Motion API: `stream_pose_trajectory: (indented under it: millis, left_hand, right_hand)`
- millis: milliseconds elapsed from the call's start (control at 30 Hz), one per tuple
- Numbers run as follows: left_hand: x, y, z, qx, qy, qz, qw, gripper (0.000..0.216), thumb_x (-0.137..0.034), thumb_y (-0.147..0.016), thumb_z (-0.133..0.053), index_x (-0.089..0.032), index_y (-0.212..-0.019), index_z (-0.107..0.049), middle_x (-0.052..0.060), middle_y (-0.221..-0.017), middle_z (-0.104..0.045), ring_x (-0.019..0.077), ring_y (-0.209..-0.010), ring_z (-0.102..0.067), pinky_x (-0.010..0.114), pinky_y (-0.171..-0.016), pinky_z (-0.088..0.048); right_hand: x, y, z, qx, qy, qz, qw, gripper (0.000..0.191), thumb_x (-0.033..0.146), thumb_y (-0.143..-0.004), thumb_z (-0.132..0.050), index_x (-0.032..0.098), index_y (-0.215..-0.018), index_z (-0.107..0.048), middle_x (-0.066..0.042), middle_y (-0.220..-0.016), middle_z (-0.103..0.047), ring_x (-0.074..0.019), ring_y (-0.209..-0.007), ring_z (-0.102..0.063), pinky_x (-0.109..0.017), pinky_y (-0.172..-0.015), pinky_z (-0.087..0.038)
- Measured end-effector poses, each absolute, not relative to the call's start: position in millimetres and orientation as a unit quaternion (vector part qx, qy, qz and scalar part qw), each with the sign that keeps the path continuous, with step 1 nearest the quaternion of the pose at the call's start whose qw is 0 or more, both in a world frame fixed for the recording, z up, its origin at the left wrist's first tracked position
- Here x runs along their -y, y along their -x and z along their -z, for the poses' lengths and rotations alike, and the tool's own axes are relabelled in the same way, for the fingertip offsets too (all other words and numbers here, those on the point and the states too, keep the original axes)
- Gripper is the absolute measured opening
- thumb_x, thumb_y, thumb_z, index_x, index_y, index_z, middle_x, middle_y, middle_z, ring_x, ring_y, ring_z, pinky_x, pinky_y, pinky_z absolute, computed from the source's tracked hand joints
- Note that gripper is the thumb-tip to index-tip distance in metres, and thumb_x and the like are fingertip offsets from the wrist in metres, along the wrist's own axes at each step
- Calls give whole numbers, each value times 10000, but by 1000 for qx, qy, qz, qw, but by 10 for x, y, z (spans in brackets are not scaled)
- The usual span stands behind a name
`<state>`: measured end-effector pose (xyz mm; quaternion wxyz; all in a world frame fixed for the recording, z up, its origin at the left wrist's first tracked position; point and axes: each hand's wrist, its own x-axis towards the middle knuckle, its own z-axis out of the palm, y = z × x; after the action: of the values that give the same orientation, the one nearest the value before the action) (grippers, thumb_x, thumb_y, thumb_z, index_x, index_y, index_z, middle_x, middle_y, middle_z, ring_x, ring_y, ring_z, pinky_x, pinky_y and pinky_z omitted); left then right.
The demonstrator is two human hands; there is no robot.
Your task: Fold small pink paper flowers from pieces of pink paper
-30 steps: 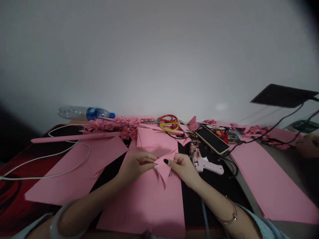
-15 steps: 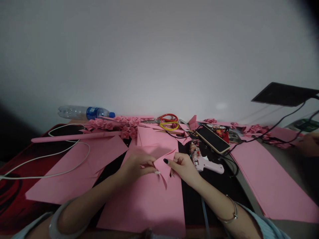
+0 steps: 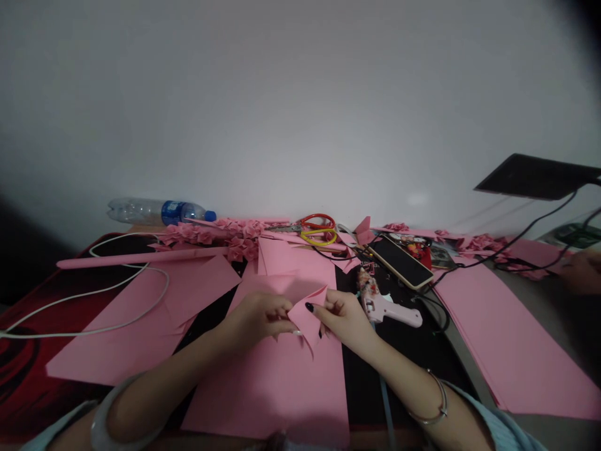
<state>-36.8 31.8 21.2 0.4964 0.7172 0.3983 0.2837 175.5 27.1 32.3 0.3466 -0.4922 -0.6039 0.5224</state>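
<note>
A small folded piece of pink paper (image 3: 306, 318) is held between both hands, just above a large pink sheet (image 3: 277, 382) on the table. My left hand (image 3: 257, 316) pinches its left edge with closed fingers. My right hand (image 3: 342, 316) grips its right side, thumb with a dark nail on top. A bracelet sits on each wrist.
A pink glue gun (image 3: 387, 305) lies right of my right hand, beside a phone (image 3: 400, 262) and black cables. Scissors (image 3: 315, 229), pink paper flowers (image 3: 220, 237) and a water bottle (image 3: 157, 211) line the wall. White cable (image 3: 94, 300) crosses pink sheets at left. Another person's hand (image 3: 578, 270) shows at far right.
Both hands have drawn slightly closer together and nudged the folded paper a little left and up; the fold looks tighter.
</note>
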Motion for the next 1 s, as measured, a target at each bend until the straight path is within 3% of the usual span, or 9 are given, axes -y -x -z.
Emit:
stream_pose_trajectory:
  millis: [167, 300, 467, 767, 1000]
  left_hand:
    - [-290, 355, -262, -416, -671, -260, 556, 230, -341, -727, -770, -162, -652, -646, -19, -564, -642, 98, -436, -560, 165, -409, -437]
    - [-279, 317, -296, -427, -697, -262, 514, 291, -324, -831, -652, -164, -591, -616, -30, -455, -583, 92, -420, -571, 151, -433, -404]
    - [-266, 256, -271, -427, -710, -291, 478, 317, -305, -863, -601, -172, -576, -617, 10, -576, -691, 110, -504, -625, 164, -480, -461]
    - [-263, 246, -244, -423, -616, -267, 608, 270, -332, -836, -640, -182, -617, -591, 16, -591, -736, 156, -600, -731, 196, -547, -540]
    - [-285, 248, -232, -420, -599, -278, 622, 248, -309, -821, -647, -178, -616, -599, 16, -596, -736, 151, -607, -723, 198, -564, -536]
  right_hand:
    - [-267, -1760, -311, 616, 486, -512, 349, 474, 585, -753, -692, 232, -553, -445, 60, -411, -482, -104, -358, -458, -234, -405, -355]
    - [-259, -1762, -296, 624, 488, -501, 349, 479, 559, -762, -696, 234, -542, -422, 62, -405, -468, -110, -362, -472, -232, -404, -352]
    - [-249, -1758, -286, 630, 485, -498, 346, 443, 511, -785, -685, 230, -551, -435, 60, -422, -482, -106, -364, -475, -232, -412, -360]
    - [-262, -1752, -295, 603, 485, -530, 347, 410, 509, -754, -716, 226, -602, -462, 87, -418, -445, -102, -358, -473, -222, -398, -364]
    - [-256, -1766, -303, 596, 478, -541, 352, 418, 517, -765, -713, 223, -612, -459, 79, -427, -467, -97, -359, -468, -218, -403, -354]
